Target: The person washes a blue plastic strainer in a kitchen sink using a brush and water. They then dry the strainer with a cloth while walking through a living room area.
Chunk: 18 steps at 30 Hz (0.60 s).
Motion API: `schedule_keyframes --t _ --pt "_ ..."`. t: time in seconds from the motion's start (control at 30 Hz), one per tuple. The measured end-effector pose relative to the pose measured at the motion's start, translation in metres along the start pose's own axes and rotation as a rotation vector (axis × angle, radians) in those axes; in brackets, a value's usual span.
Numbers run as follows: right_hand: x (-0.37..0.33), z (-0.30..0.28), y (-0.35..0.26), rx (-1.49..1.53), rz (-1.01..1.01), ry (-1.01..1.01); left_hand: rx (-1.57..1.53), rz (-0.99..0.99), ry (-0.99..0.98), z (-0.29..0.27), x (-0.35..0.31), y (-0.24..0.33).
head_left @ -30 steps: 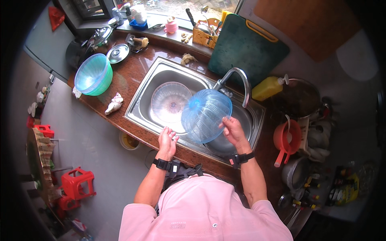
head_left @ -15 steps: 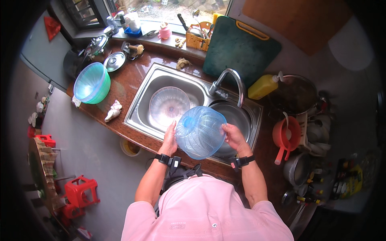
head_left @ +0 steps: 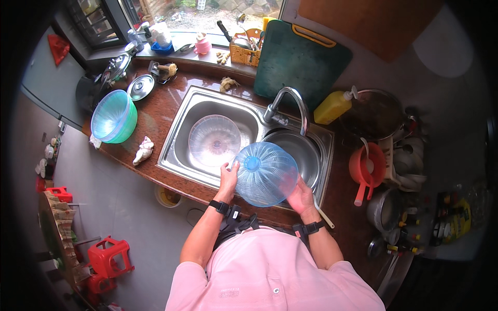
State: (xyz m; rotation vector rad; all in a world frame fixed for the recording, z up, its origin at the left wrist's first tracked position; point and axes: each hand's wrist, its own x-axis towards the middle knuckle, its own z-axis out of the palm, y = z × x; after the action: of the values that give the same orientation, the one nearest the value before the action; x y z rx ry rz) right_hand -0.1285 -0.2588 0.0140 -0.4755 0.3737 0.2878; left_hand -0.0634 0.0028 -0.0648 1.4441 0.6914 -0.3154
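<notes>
Both hands grasp the translucent blue, dome-shaped slotted plastic basket (head_left: 270, 173), the left hand (head_left: 228, 179) at its left side and the right hand (head_left: 301, 199) at its lower right, above the front edge of the silver steel double sink (head_left: 199, 111). The step in hand seems to be handling it base up; turning it next would call for an even two-sided grip.
</notes>
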Motion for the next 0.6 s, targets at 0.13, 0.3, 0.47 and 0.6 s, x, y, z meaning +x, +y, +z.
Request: schedule_keyframes --t 0.13,0.3,0.47,0.6 --pt "0.002 -0.012 0.013 -0.038 0.155 0.064 -0.105 -0.047 -0.075 -0.012 0.002 -0.003" --pt "0.042 0.028 0.012 -0.077 0.164 -0.139 -0.391 0.007 -0.144 -0.040 -0.022 0.013" --pt "0.079 0.025 -0.005 -0.254 0.189 -0.132 -0.403 0.115 0.049 -0.072 -0.028 0.034" --pt "0.081 0.005 -0.016 -0.153 0.083 0.035 -0.387 0.089 0.032 -0.086 -0.020 0.027"
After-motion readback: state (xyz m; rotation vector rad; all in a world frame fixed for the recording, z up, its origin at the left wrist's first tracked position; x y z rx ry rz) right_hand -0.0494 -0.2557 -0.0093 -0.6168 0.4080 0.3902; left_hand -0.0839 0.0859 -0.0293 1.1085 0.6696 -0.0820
